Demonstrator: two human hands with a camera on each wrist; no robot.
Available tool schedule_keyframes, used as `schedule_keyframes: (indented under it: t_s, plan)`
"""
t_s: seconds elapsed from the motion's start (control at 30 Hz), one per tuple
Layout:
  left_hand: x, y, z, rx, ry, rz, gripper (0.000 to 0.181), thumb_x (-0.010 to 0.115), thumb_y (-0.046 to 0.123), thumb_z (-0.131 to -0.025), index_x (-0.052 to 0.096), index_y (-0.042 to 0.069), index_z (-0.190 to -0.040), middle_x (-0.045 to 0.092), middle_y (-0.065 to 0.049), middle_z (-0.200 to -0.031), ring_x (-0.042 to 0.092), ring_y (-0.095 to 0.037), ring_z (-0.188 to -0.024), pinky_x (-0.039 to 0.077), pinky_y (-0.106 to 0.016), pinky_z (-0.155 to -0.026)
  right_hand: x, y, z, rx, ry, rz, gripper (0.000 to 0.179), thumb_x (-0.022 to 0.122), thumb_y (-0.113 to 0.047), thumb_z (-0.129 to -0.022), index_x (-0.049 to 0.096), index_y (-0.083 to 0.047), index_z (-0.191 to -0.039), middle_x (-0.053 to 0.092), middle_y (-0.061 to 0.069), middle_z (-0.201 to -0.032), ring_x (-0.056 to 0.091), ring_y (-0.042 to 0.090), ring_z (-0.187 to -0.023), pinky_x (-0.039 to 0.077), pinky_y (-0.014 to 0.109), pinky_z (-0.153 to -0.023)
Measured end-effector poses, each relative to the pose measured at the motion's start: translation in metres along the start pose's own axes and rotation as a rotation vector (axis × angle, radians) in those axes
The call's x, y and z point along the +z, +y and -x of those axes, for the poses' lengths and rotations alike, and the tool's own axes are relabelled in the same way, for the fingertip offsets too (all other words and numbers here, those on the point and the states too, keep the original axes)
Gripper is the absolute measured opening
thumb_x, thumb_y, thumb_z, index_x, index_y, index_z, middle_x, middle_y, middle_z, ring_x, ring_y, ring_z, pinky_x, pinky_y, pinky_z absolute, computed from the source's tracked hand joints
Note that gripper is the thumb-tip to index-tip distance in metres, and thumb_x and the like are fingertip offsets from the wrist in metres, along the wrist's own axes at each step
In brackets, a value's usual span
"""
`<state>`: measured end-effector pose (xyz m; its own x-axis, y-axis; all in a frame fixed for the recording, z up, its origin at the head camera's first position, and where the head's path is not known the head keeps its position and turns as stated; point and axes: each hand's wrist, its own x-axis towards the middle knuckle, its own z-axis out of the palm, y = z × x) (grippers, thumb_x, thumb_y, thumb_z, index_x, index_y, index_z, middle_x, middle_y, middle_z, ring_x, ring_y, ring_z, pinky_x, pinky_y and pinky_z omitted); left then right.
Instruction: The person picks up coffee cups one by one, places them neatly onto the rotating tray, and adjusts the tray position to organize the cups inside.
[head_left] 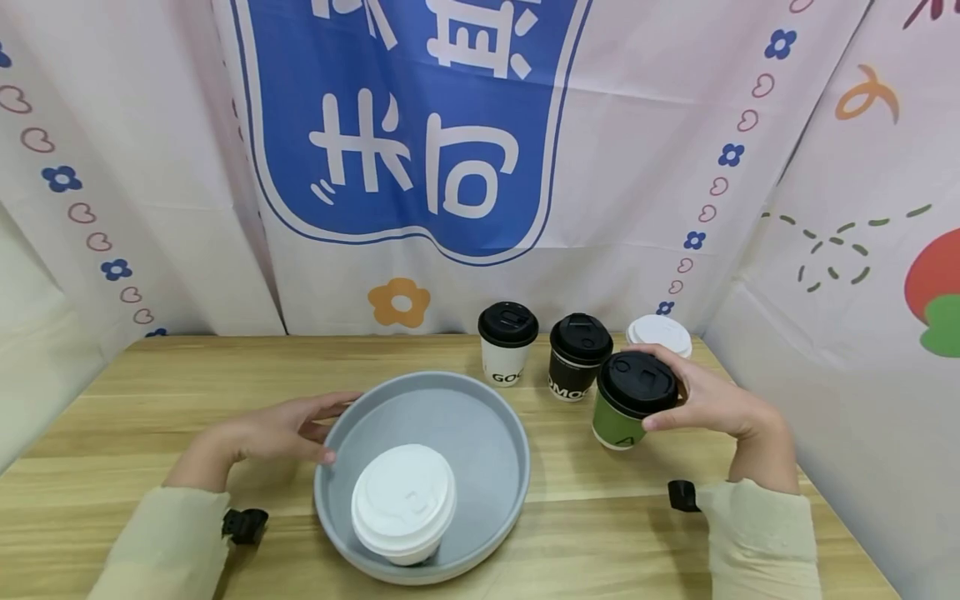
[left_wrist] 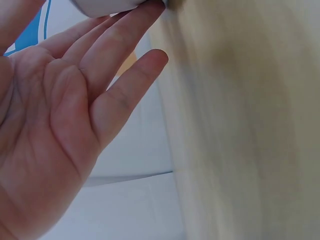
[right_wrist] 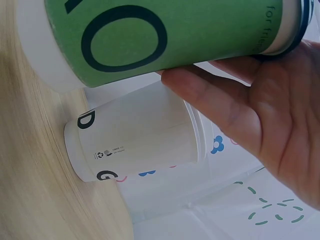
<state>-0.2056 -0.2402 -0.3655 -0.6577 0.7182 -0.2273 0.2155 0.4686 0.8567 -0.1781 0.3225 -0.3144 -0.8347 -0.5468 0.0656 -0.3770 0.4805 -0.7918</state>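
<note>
My right hand (head_left: 705, 396) grips a green paper cup (head_left: 618, 425) with a black lid, thumb on the near side and fingers behind. In the right wrist view the cup's green sleeve (right_wrist: 200, 30) shows large letters; whether its base touches the table cannot be told. My left hand (head_left: 281, 429) is at the left rim of a round grey tray (head_left: 483, 450), thumb tip at the rim. In the left wrist view its fingers (left_wrist: 117, 47) are fairly straight, fingertips against the tray's edge. A white lidded cup (head_left: 405, 500) stands upright inside the tray.
Behind the green cup stand a white cup with a black lid (head_left: 506, 346), a black cup with a black lid (head_left: 573, 358) and a white-lidded white cup (right_wrist: 140, 135), partly hidden in the head view. A printed cloth (head_left: 630, 167) hangs along the wooden table's (head_left: 187, 375) back edge.
</note>
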Motion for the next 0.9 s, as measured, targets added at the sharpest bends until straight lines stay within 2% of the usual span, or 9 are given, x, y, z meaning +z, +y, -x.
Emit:
schedule_keyframes:
  t_s: [0.3, 0.53, 0.67, 0.77, 0.9]
  plan:
    - [-0.005, 0.000, -0.004, -0.019, -0.010, -0.007, 0.089, 0.072, 0.020, -0.091, 0.016, -0.001, -0.157, 0.022, -0.033, -0.159, 0.032, -0.057, -0.140, 0.039, -0.062, -0.111, 0.000, 0.000, -0.002, -0.023, -0.009, 0.006, 0.085, 0.080, -0.005, -0.080, 0.032, -0.006, -0.150, 0.051, 0.002, -0.137, 0.053, 0.001, -0.119, 0.045, 0.016, -0.097]
    - [-0.013, -0.001, -0.014, 0.036, -0.052, -0.023, 0.087, 0.071, 0.017, -0.091, 0.017, -0.005, -0.156, 0.024, -0.034, -0.158, 0.028, -0.057, -0.142, 0.034, -0.062, -0.113, 0.001, 0.000, -0.003, -0.026, -0.012, 0.011, 0.084, 0.080, -0.006, -0.080, 0.035, -0.013, -0.149, 0.050, 0.005, -0.138, 0.052, 0.001, -0.120, 0.044, 0.015, -0.098]
    - [-0.014, 0.000, -0.017, 0.039, -0.062, 0.000, 0.086, 0.071, 0.015, -0.091, 0.017, -0.005, -0.156, 0.023, -0.032, -0.159, 0.025, -0.056, -0.143, 0.032, -0.061, -0.114, 0.001, 0.001, -0.003, -0.028, -0.028, -0.023, 0.083, 0.079, -0.004, -0.080, 0.034, -0.012, -0.150, 0.050, 0.003, -0.139, 0.053, 0.002, -0.120, 0.045, 0.016, -0.098]
    - [-0.013, 0.002, -0.016, 0.047, -0.038, -0.019, 0.084, 0.070, 0.016, -0.091, 0.020, -0.004, -0.155, 0.025, -0.031, -0.159, 0.026, -0.055, -0.143, 0.033, -0.061, -0.114, 0.001, 0.002, -0.003, -0.029, -0.037, -0.039, 0.084, 0.079, -0.003, -0.081, 0.033, -0.010, -0.151, 0.050, 0.002, -0.140, 0.053, 0.003, -0.121, 0.046, 0.016, -0.098]
    - [-0.006, 0.003, -0.009, 0.059, 0.052, -0.106, 0.075, 0.069, 0.020, -0.093, 0.030, -0.002, -0.153, 0.034, -0.029, -0.155, 0.035, -0.053, -0.140, 0.041, -0.060, -0.110, 0.002, 0.002, -0.004, -0.026, -0.033, -0.027, 0.084, 0.080, -0.005, -0.080, 0.033, -0.008, -0.150, 0.051, 0.003, -0.138, 0.053, 0.003, -0.120, 0.046, 0.017, -0.098]
